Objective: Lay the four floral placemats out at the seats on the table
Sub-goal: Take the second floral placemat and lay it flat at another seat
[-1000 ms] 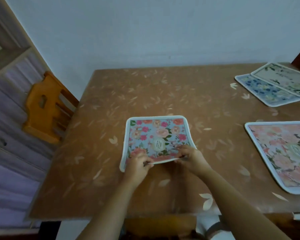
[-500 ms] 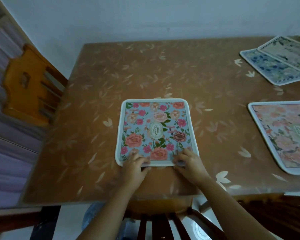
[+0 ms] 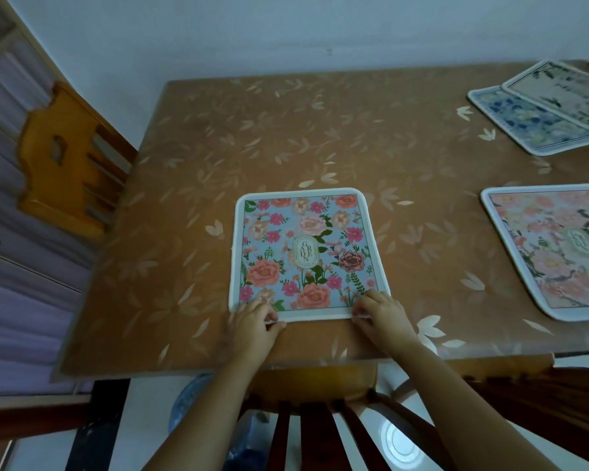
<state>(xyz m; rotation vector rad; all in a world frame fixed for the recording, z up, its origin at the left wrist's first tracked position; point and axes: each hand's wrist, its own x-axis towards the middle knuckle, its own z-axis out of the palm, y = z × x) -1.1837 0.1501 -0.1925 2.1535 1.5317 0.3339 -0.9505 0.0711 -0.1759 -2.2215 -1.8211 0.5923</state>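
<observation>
A light-blue floral placemat (image 3: pixel 305 249) with a white border lies flat on the brown table (image 3: pixel 320 137), near its front edge. My left hand (image 3: pixel 252 326) pinches the mat's near left corner and my right hand (image 3: pixel 381 317) pinches its near right corner. A pink floral placemat (image 3: pixel 555 246) lies flat to the right, cut off by the frame. At the far right a dark-blue floral placemat (image 3: pixel 527 127) lies under a pale green one (image 3: pixel 565 93), which overlaps its far part.
An orange wooden chair (image 3: pixel 65 158) stands at the table's left side. A dark wooden chair back (image 3: pixel 320 433) is right below my arms at the near edge. A white wall runs behind the table; cabinets stand at the left.
The blue placemat's near edge, lifted a second ago, now lies flat. My hands have drawn it toward the near edge and spread out to its two near corners.
</observation>
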